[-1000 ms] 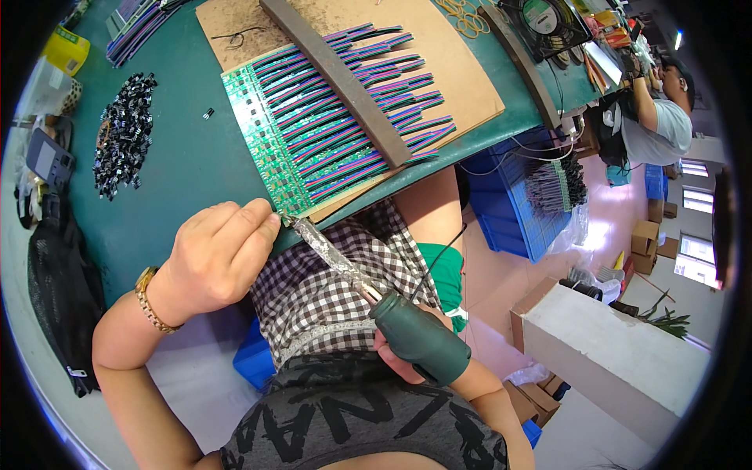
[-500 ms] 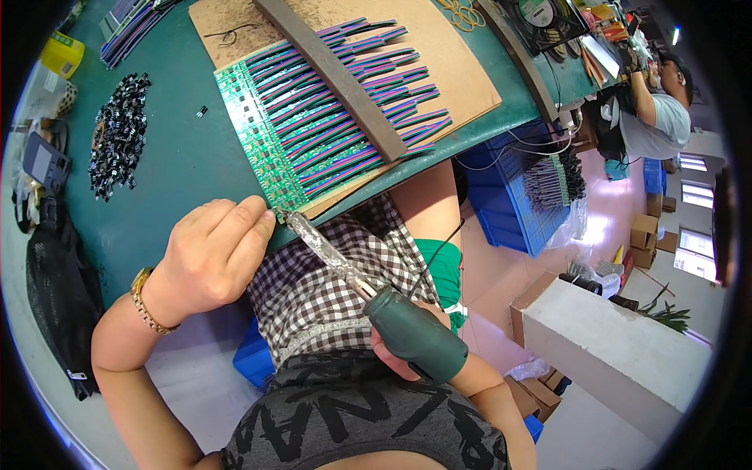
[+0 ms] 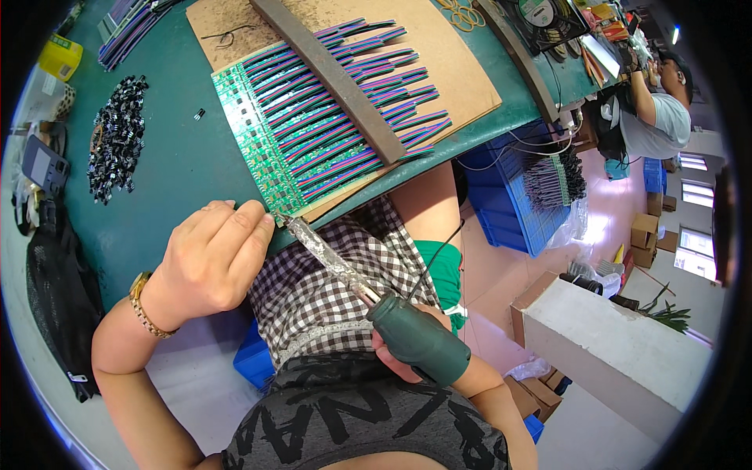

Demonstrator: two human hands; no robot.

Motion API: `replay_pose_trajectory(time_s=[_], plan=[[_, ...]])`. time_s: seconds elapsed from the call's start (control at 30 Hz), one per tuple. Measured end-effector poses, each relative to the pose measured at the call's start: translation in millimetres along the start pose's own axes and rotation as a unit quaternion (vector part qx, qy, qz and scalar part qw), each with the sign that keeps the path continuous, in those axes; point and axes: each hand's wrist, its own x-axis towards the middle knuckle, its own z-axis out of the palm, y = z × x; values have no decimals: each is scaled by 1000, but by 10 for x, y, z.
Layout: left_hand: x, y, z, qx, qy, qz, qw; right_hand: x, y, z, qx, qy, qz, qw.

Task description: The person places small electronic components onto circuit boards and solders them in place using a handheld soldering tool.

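Observation:
My right hand [image 3: 398,356] is wrapped round the thick green handle of a soldering iron [image 3: 333,262]. The iron's tip meets the near corner of a green circuit board panel [image 3: 262,145]. Beside that tip, my left hand [image 3: 213,254] is closed in a pinch at the board's edge; what its fingertips hold is hidden. Rows of striped multicoloured wires [image 3: 337,117] run from the panel toward the right. Across them lies a long brown bar [image 3: 333,82].
Brown cardboard [image 3: 462,78] lies under the panel on the green tabletop [image 3: 180,164]. A pile of small black parts [image 3: 116,141] sits at left, near a wire bundle [image 3: 133,31]. A blue crate [image 3: 509,196] stands beyond the table's edge. Another person [image 3: 658,110] works at far right.
Both hands and the iron have shifted only very slightly. The iron's tip stays at the board's near corner, and the left hand keeps its pinch.

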Motion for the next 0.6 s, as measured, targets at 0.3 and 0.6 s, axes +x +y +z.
replay_pose_trajectory(time_s=[0.3, 0.6], plan=[[1, 0, -14, 7, -2, 4, 1000, 0, -28, 9, -202, -44, -243, 948], [-7, -4, -6, 15, -8, 11, 1000, 29, -41, 3, -57, -39, -71, 995]])
